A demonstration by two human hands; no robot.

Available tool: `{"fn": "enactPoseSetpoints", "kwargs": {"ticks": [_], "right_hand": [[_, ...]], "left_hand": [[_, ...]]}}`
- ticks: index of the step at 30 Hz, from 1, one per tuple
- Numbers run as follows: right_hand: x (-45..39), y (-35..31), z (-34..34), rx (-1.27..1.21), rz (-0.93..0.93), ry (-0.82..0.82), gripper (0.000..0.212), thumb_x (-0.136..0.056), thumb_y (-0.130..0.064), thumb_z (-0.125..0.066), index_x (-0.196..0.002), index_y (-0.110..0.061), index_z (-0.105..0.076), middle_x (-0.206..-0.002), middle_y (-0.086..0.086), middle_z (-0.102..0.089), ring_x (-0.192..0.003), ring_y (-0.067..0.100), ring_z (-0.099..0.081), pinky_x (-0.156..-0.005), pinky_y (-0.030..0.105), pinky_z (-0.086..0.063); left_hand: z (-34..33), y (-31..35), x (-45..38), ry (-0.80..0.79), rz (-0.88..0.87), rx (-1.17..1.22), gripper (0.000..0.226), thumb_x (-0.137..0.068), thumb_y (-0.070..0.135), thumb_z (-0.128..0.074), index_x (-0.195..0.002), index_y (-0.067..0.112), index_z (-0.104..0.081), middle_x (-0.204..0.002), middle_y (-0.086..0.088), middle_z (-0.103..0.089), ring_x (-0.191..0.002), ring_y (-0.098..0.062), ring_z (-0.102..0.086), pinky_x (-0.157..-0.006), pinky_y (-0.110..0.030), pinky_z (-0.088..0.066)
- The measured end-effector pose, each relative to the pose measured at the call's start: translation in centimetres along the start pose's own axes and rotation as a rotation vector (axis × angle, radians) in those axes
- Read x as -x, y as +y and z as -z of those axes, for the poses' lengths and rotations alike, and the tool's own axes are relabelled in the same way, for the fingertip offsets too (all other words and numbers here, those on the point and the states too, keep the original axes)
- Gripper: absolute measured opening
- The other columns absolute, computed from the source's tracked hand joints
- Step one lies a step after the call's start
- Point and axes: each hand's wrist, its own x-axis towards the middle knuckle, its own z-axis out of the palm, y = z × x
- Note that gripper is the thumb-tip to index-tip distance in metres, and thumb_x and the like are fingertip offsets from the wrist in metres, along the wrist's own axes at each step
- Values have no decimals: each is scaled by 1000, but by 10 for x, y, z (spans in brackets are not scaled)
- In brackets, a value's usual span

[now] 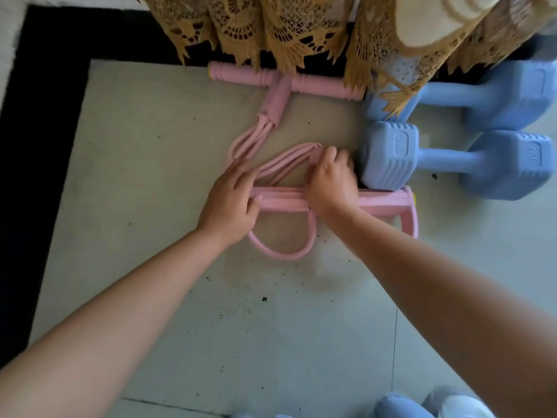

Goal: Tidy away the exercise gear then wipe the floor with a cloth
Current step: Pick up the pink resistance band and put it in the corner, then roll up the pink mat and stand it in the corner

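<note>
Pink pull-rope exerciser (280,203) lies folded on the floor (168,152) beside the near blue dumbbell (452,159). Left hand (229,203) holds its bar; right hand (330,182) bunches the cords. Best gather every cord tightly before lifting, clear of the dumbbell.

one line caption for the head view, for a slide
Both hands, left hand and right hand, fold a pink pedal resistance band beside two blue dumbbells.

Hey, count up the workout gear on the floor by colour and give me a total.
Blue: 2, the near dumbbell and the far dumbbell
Pink: 1, the pull-rope exerciser
Total: 3
</note>
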Motion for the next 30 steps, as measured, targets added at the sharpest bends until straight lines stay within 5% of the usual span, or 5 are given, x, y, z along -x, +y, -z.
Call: {"fn": "enactPoseSetpoints", "kwargs": {"ticks": [8,11,15,22,30], "right_hand": [[39,13,6,220,275,-19,51,-79,-26,-34,-105,11,-58,-113,35,-58,-98,50,-59,-81,54,-50],[53,0,34,357,294,-179,57,-96,-29,-37,-142,3,-28,-153,23,-23,-143,37,-20,-117,45,-16],[93,-46,96,531,432,-308,68,-98,-40,-30,-149,-3,-2,-158,16,1,-147,29,5,-120,38,5],[211,-162,239,590,736,-388,75,-95,-46,-36,-149,-3,-6,-158,16,0,-147,29,5,-120,37,3],[403,-251,346,720,1191,-474,79,-95,-49,-33,-148,-1,-1,-158,16,3,-147,27,8,-120,35,4]], "left_hand": [[-4,4,25,-43,46,-144,60,-92,34,-29,-138,-4,-39,-146,-25,-37,-138,-38,-31,-114,-47,-25],[21,17,36,-68,214,-242,56,-100,30,-32,-150,11,-15,-159,-9,-9,-148,-25,-3,-120,-38,-4],[88,45,86,-72,308,-287,60,-100,32,-32,-150,10,-7,-160,-8,0,-148,-23,5,-119,-36,2],[244,104,247,35,428,-251,47,-79,16,-68,-120,-5,-58,-119,-29,-60,-122,-44,-51,-99,-57,-40],[343,216,459,240,915,-119,53,-98,22,-44,-143,-1,-30,-153,-22,-24,-145,-33,-15,-118,-45,-11]]}}
